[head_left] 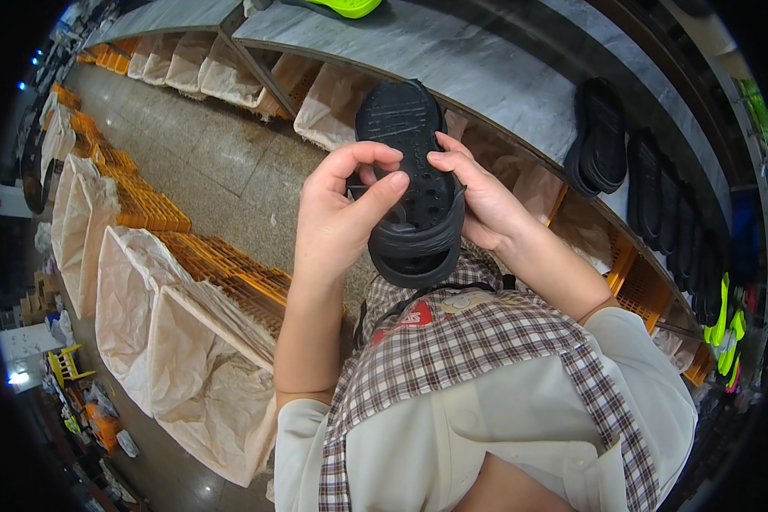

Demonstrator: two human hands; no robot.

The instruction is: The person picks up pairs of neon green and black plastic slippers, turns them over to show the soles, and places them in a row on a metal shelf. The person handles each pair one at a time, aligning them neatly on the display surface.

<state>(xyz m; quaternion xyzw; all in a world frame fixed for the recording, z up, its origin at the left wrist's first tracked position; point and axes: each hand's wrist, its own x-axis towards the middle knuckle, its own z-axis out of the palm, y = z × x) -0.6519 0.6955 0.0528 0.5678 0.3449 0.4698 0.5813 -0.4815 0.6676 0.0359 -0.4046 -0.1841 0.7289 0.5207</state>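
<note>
A black moulded slide sandal [398,117] is held upright in front of my chest, its ridged footbed facing me. The curved band with an opening lies at its near end. My right hand [486,200] grips its right edge, with the thumb on the footbed and the other fingers partly hidden behind it. Over the left side of the footbed, my left hand [340,205] has thumb and index finger curled close together in a pinch. Whatever lies between those fingertips is too small to make out. The remaining left fingers are mostly hidden.
A grey shelf [503,64] runs along the far and right side, bearing several black sandals [596,136] and a bright green piece [346,7]. Underneath are cloth-lined orange crates [636,286]. Crates with pale liners [188,358] line the left, beside a tiled floor [222,171].
</note>
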